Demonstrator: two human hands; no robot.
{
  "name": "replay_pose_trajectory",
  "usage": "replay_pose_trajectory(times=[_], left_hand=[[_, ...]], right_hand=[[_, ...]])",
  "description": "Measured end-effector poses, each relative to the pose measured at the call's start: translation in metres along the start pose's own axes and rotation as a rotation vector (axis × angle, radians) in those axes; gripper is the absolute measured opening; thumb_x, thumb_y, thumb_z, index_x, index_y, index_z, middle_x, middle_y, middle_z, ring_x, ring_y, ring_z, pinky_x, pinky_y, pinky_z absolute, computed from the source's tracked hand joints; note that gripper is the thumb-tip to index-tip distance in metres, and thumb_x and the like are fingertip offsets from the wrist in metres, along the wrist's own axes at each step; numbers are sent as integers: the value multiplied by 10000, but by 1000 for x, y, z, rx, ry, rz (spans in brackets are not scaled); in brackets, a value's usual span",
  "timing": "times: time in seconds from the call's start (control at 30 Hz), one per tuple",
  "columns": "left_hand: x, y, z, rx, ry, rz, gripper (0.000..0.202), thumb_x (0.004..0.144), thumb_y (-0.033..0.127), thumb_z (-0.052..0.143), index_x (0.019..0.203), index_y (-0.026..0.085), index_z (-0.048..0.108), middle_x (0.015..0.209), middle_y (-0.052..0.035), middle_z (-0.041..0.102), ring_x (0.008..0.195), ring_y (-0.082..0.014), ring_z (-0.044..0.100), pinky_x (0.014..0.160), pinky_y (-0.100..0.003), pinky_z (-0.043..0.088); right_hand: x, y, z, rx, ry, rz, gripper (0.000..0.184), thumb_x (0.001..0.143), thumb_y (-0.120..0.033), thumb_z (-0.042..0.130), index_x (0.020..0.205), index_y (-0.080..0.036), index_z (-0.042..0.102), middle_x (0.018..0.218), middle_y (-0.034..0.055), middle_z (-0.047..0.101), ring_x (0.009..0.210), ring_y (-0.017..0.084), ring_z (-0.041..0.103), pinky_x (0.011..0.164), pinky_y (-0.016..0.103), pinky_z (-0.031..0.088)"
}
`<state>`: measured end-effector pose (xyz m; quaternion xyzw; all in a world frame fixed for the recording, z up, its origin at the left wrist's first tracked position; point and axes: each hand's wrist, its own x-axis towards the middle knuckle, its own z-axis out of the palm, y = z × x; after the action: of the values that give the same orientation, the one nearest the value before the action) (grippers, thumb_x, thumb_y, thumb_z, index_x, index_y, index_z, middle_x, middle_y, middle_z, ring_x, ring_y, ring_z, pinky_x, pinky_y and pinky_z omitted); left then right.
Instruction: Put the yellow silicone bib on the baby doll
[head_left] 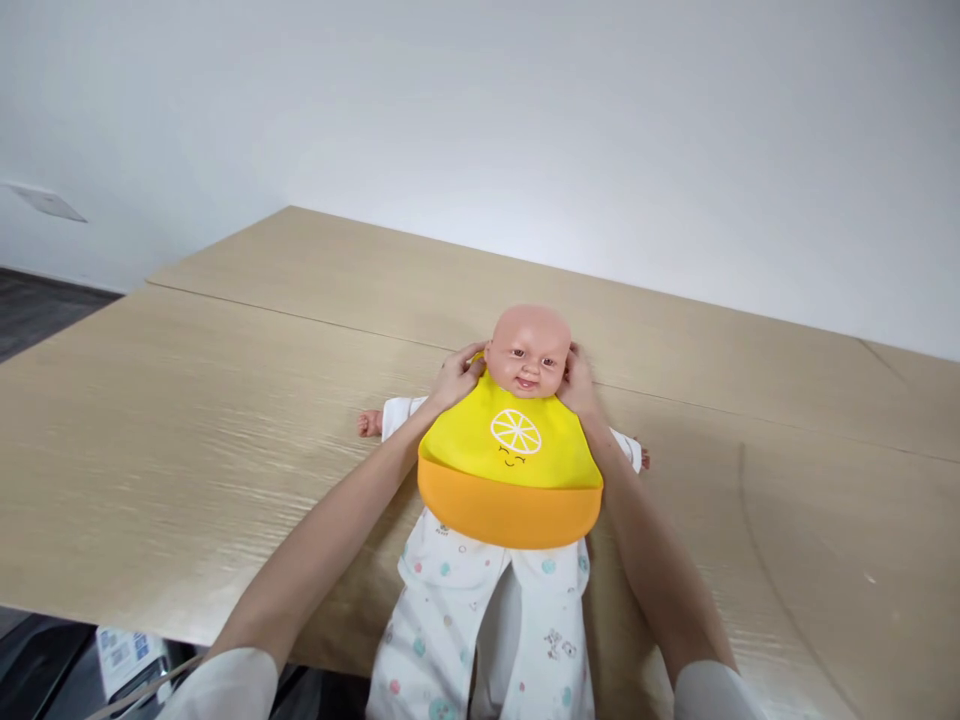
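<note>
Baby doll (529,335), bald, pinkish, in white printed clothing (431,610), lies face-up on pale wood-grain table (187,400), legs running to near edge. Yellow bib (517,462) with orange scoop pocket (510,505) covers its chest: likely light, bendy silicone, slightly grippy; best held at upper ends beside neck. Doll probably firm, heavier; support head from beneath. Left hand (456,376), fingers bent, meets bib's upper end; right hand (579,388) reaches behind neck. Fingertips hidden: cannot tell whether either grips. Bib's fastening hidden; doll's feet cut off.

Open tabletop (187,420) both sides, doll (531,332) between
</note>
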<state>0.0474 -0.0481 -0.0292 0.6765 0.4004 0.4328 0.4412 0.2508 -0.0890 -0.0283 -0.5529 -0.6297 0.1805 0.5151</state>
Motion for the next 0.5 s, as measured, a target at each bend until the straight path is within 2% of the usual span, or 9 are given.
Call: replay_pose_trajectory(times=[0.13,0.27,0.4,0.5], left_hand=[[-2,6,-1,-30,-13,-11,406,771,242,439,1138,135,576,1161,-84,605,966,-187,587,817,-274,470],[-2,5,0,-48,-20,-20,412,771,257,448,1141,129,577,1170,-99,597,976,-198,584,827,-295,470],[0,-1,1,-42,-22,-18,410,767,275,465,1132,133,586,1125,-95,623,967,-209,587,816,-309,475],[0,-1,1,-36,-19,-34,415,769,285,470,1139,135,583,1106,-87,634,944,-209,592,796,-303,481]], right_hand=[[-4,2,7,89,93,-21,331,710,-176,559,1034,-136,504,1134,110,473,1024,138,485,885,237,419],[-4,9,8,187,87,-36,374,696,-167,570,1064,-151,510,1177,105,478,1055,145,484,894,237,417],[-2,9,4,304,62,103,381,659,-194,588,1034,-142,543,1153,106,525,1011,165,510,860,254,436],[-2,6,1,346,29,223,329,673,-253,566,975,-124,565,1068,110,580,912,171,549,778,263,464]])
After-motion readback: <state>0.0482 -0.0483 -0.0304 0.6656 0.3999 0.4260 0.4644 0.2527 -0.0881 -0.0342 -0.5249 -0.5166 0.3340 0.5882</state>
